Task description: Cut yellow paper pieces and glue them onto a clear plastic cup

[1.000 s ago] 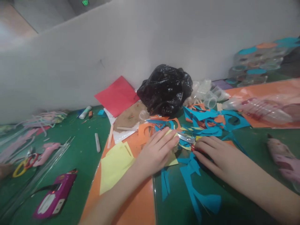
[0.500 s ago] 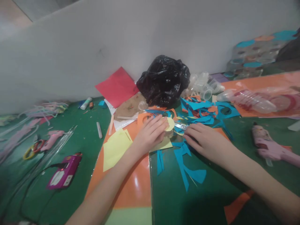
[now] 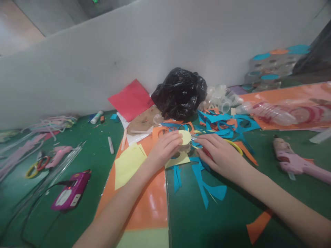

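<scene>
A round piece of yellow paper [image 3: 185, 136] is pinched in my left hand [image 3: 167, 147], its right part sticking out past the fingertips. Something clear, like a plastic cup, shows just under the disc, though its shape is partly hidden. My right hand [image 3: 218, 151] is closed around scissors with a yellow and red handle [image 3: 236, 147]. Their blades point left and their tips meet the disc's right edge. Beneath my left hand lies a yellow sheet [image 3: 184, 159] with a cut-out hole. Blue paper scraps [image 3: 203, 184] lie below my right hand.
A black plastic bag [image 3: 179, 93] stands by the wall, with clear plastic bottle pieces [image 3: 223, 98] beside it. Pink glue guns [image 3: 292, 158] lie on both sides of the green table. A purple power box [image 3: 71, 191] with a cable is at left. Yellow sheets [image 3: 130, 163] rest on orange card.
My right hand has shifted left toward the disc, and the scissors' yellow handle now shows behind it. Less of the blades is visible. The camera view has tilted slightly.
</scene>
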`<state>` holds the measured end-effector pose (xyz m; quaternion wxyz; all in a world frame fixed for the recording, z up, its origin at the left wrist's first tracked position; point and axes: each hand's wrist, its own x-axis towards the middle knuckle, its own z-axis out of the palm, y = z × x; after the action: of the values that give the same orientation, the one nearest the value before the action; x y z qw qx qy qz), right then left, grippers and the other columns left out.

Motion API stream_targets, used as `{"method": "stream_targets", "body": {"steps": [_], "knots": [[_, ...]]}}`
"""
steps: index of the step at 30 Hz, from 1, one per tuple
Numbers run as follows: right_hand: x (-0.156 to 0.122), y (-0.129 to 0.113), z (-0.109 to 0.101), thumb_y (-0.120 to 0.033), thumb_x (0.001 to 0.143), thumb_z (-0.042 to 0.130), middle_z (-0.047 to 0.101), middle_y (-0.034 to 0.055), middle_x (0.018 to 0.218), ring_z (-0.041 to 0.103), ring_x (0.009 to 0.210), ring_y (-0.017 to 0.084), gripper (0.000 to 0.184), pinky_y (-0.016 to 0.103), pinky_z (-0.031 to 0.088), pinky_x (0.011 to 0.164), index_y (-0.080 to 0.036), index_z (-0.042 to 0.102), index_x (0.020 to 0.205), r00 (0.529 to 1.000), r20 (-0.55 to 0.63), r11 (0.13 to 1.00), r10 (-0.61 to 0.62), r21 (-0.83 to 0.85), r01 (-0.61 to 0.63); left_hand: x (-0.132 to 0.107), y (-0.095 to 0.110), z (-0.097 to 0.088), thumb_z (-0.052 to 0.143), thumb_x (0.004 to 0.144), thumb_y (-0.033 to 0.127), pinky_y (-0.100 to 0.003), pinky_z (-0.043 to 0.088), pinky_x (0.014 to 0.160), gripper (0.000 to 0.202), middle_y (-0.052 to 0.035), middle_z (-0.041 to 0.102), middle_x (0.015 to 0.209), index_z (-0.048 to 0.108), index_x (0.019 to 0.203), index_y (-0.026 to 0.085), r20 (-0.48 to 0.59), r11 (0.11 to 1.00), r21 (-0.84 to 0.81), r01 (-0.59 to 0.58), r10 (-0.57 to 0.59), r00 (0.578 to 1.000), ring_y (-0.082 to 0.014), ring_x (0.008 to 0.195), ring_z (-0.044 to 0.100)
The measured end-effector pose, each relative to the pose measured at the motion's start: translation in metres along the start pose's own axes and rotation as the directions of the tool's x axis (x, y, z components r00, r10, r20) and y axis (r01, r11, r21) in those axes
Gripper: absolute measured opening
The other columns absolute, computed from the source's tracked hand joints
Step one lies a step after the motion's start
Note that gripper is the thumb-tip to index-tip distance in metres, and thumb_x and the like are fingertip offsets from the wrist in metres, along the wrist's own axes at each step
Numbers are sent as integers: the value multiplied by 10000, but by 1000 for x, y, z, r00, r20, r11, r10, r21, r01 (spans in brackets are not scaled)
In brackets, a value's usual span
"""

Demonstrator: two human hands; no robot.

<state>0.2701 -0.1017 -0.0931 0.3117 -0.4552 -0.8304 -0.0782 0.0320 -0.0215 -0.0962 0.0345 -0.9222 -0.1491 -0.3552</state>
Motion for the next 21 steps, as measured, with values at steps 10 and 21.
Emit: {"method": "stream_targets", "body": {"steps": [10,21], "knots": [[2,-8,4,-226,1013,473,559,160,1315,512,1194,291,352,472,490,1018,-95,515,1337,997,-44,996,-61,-61,58,-1,-2,7,585,944,175,-466,566,1003,392,-161,658,1243,487,1323,168,-72,997,-52,50,-54,996,-236,1250,608],[11,-12,5,-170,970,597,672,100,1139,562,1098,270,207,451,493,959,-117,638,1165,970,-172,984,-175,-72,165,-4,4,4,571,926,86,-461,547,1048,365,-142,652,1228,555,1282,166,-51,993,-122,6,-12,999,-240,1285,577]]}}
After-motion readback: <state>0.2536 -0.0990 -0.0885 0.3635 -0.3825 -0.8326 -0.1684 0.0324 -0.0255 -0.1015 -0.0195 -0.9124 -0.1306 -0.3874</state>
